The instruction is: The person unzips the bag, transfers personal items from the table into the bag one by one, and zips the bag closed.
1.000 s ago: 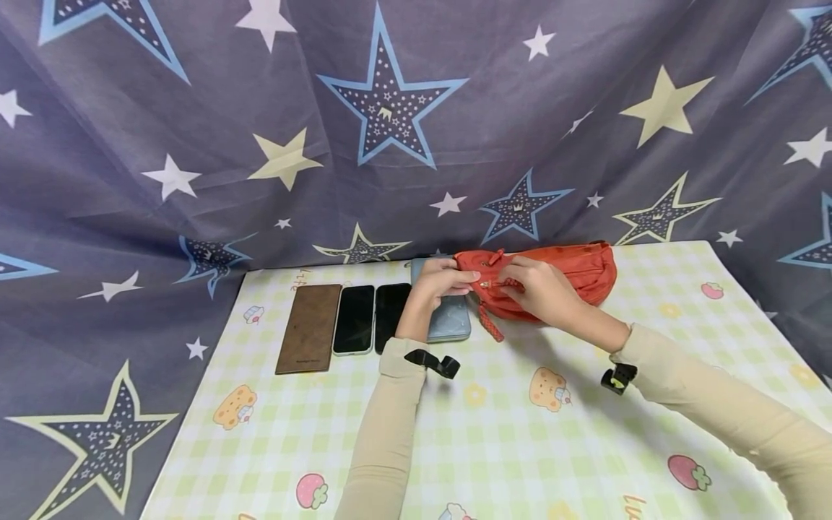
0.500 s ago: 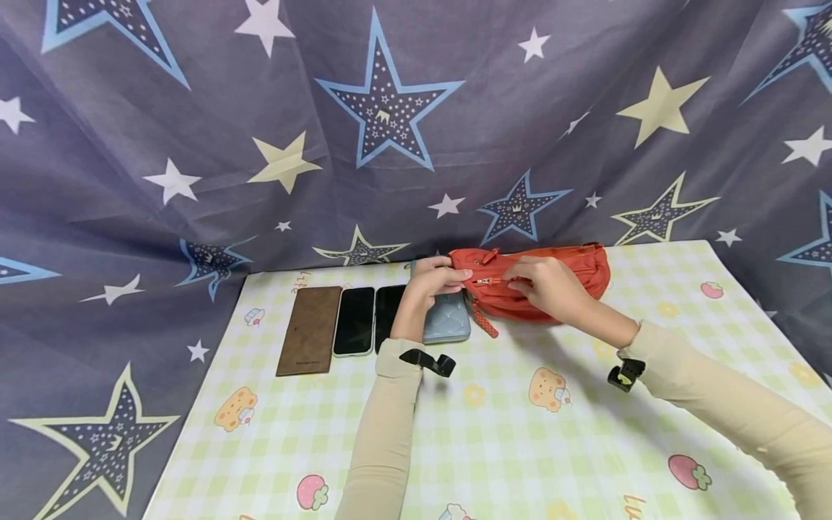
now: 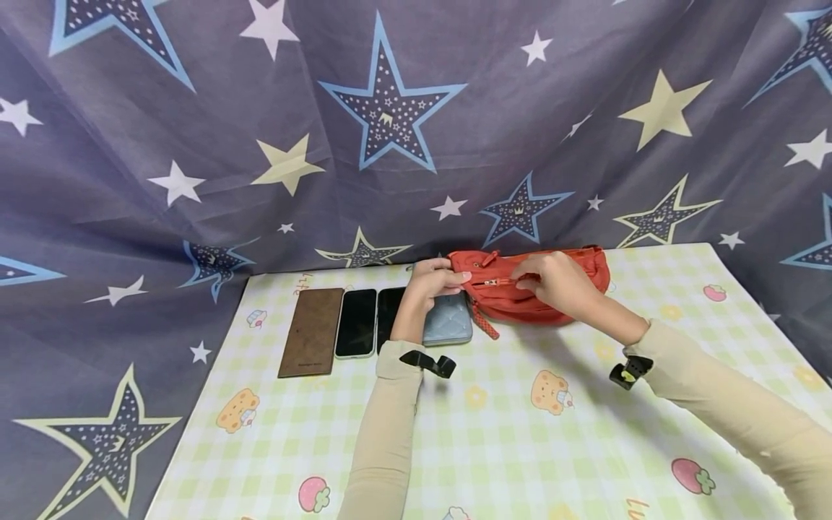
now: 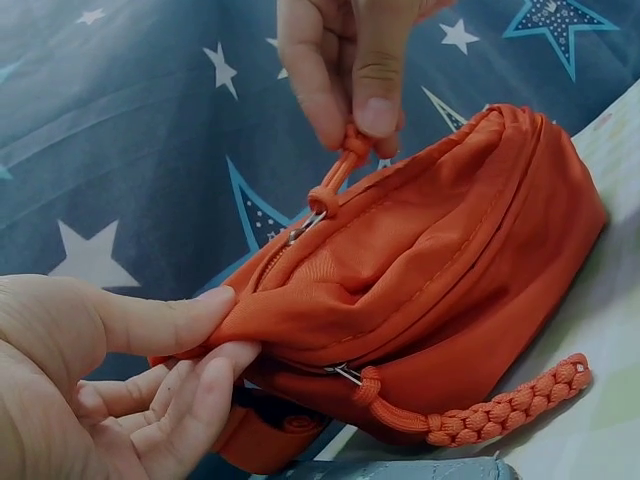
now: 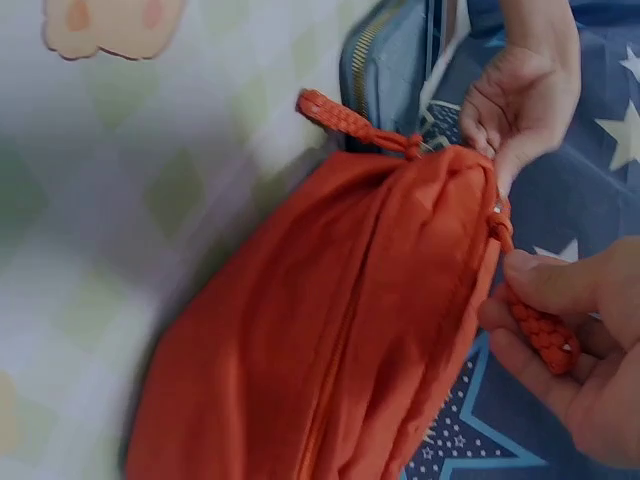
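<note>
An orange-red fabric bag (image 3: 520,309) with zippers lies at the back of the table. My left hand (image 3: 429,282) pinches its left end between thumb and fingers, as the left wrist view shows up close. A braided cord zipper pull (image 5: 545,335) is pinched by my right hand (image 3: 559,280), thumb against fingers. In the left wrist view the cord is stretched taut from the metal slider (image 4: 305,228). A second braided pull (image 4: 510,405) hangs loose from the lower zipper. The bag's far side is hidden.
Left of the bag lie a light blue quilted wallet (image 3: 448,321), partly under my left hand, a dark-screened phone (image 3: 388,310), another phone (image 3: 355,323) and a brown leather wallet (image 3: 310,332). A starry curtain (image 3: 390,202) hangs behind the checked tablecloth (image 3: 494,448).
My right hand has moved slightly right with the zipper pull, and the slider has shifted a little right along the bag. My left hand keeps its hold on the bag's left end.
</note>
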A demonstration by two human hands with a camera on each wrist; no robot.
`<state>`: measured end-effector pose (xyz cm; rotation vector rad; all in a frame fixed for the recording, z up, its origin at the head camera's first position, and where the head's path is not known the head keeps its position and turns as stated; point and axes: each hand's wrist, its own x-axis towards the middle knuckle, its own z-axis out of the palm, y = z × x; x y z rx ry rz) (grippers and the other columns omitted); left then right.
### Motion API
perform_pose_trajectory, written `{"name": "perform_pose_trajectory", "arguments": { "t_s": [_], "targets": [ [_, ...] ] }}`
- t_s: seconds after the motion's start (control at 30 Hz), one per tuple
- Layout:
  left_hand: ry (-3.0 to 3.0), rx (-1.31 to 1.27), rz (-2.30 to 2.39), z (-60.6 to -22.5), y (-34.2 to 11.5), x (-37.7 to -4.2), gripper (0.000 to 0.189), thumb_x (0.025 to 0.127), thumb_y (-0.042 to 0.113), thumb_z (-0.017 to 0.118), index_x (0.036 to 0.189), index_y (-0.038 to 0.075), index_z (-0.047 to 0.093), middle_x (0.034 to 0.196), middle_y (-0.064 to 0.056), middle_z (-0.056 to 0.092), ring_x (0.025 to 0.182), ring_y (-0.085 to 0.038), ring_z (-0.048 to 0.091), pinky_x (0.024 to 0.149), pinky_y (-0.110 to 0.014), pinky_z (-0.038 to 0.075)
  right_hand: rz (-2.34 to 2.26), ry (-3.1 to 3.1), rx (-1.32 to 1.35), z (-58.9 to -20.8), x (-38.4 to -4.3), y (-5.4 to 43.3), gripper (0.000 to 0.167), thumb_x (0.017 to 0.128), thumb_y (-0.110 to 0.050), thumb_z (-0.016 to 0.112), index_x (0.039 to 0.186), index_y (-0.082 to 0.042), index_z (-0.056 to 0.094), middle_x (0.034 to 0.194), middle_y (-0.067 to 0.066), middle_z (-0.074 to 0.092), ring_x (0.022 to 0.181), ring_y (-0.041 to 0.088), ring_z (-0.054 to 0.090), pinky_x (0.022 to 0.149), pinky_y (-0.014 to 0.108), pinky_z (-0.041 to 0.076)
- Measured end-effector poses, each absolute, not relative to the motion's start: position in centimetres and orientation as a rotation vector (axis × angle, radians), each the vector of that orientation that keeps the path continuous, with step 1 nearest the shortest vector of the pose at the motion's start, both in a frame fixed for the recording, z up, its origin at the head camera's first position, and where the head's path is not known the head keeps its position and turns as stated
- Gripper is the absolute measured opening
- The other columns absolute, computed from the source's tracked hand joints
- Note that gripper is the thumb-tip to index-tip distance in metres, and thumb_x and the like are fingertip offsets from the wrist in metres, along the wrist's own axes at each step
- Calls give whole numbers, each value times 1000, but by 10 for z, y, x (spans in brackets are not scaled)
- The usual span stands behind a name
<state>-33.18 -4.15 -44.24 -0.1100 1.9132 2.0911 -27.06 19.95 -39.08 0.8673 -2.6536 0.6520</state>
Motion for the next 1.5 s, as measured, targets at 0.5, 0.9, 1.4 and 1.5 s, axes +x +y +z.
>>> {"name": "perform_pose_trajectory", "arguments": {
  "t_s": [0.5,0.9,1.4,1.5],
  "targets": [
    [1929,-92,2121,-446,-42,-333,22,85,-6,77,103,-3,66,73,0,68,57,-8,69,58,-20,59,755,-2809,794,-374,-278,220,9,84,-1,81,91,-7,81,89,9,79,80,24,74,69,38,58],
    [1925,-118,2100,-444,-44,-333,36,85,-4,78,118,-7,63,79,-2,67,59,-8,69,59,-19,59,819,-2861,747,-376,-284,235,7,83,-4,84,88,-9,82,86,5,79,84,25,74,73,35,57],
    [1943,-131,2088,-448,-43,-336,43,84,0,80,123,-5,63,85,-5,70,62,-9,71,64,-21,61,892,-2977,675,-359,-291,240,7,80,-3,85,85,-8,83,80,4,78,72,6,67,67,19,51],
    [1945,-111,2112,-447,-43,-335,41,84,1,80,122,-5,64,84,-4,71,63,-9,71,62,-20,60,904,-2974,653,-356,-290,240,7,80,-4,86,85,-8,83,81,5,78,73,8,67,67,19,51]
  ]
}}
